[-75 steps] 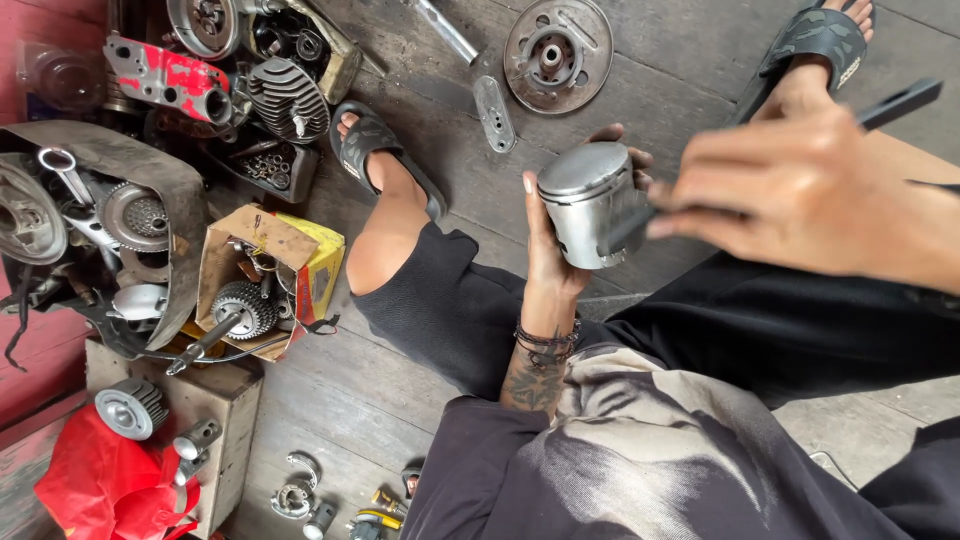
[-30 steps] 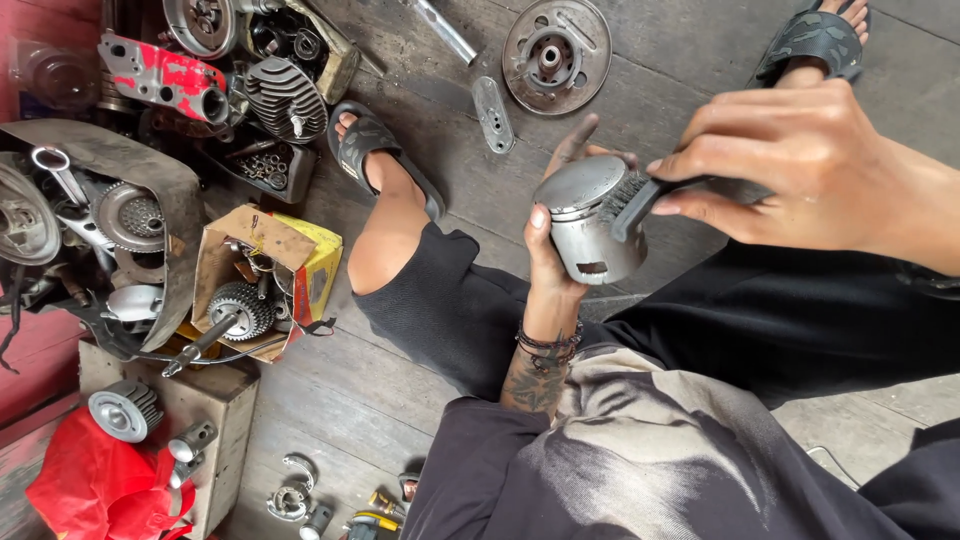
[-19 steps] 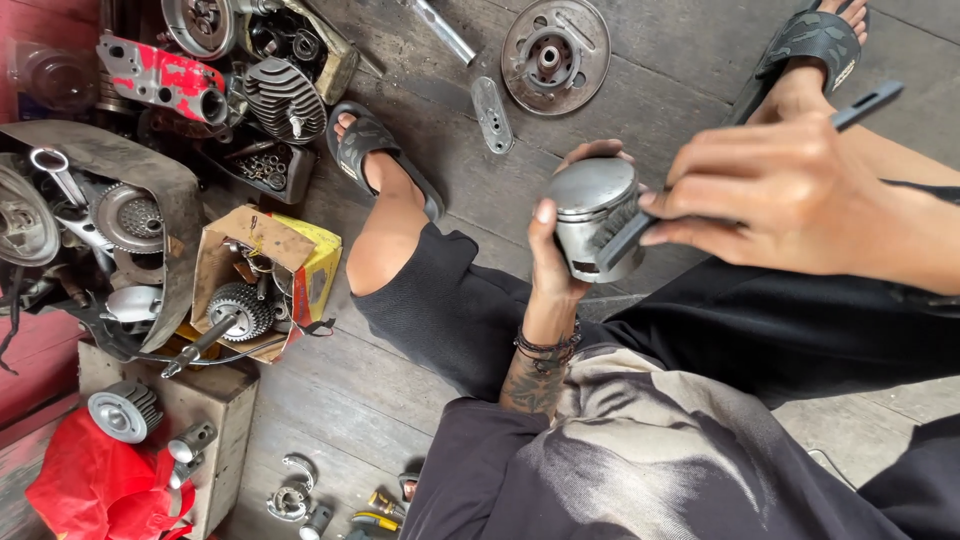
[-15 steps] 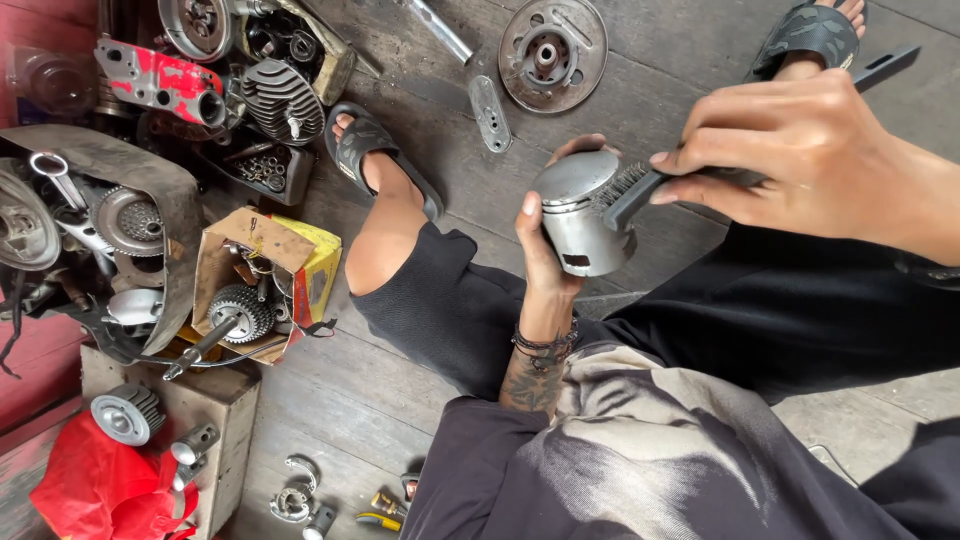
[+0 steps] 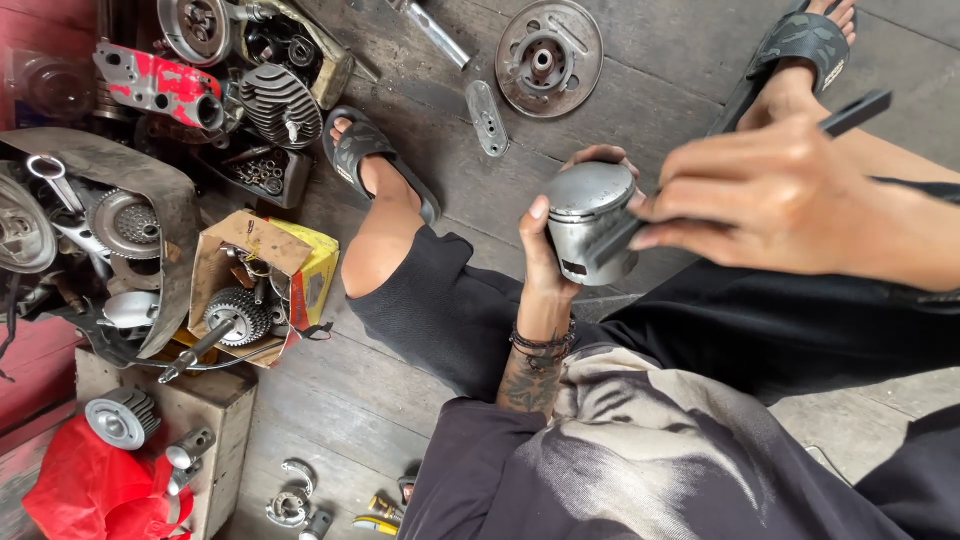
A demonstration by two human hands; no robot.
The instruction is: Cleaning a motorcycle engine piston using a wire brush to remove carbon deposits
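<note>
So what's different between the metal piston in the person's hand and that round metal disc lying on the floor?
The piston is a smooth, pale grey cylinder with a plain domed top; the disc is flat, darker and rust-stained, with holes and a raised hub. The piston is held up off the floor in the left hand, with a dark tool in the right hand set against its side; the disc lies untouched on the floor planks. Both are round metal parts.

The left hand [image 5: 553,235], wrist upright (beaded bracelets, tattooed forearm), curls thumb and fingers in a grip; the right hand [image 5: 770,195] reaches across, fingers pinched, slightly blurred.
</note>
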